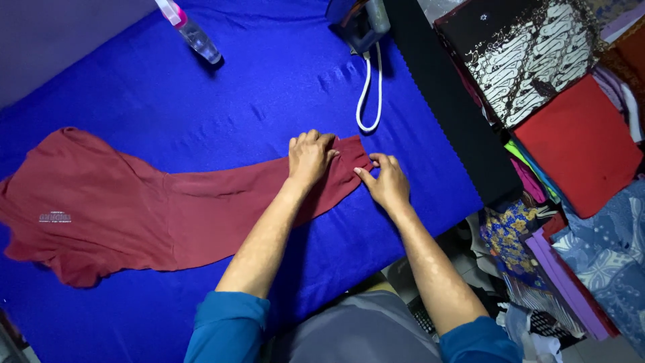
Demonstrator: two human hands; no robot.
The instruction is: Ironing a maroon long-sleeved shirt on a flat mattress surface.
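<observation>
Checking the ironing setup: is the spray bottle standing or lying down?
Lying down: the spray bottle rests on its side on the blue cover.
</observation>
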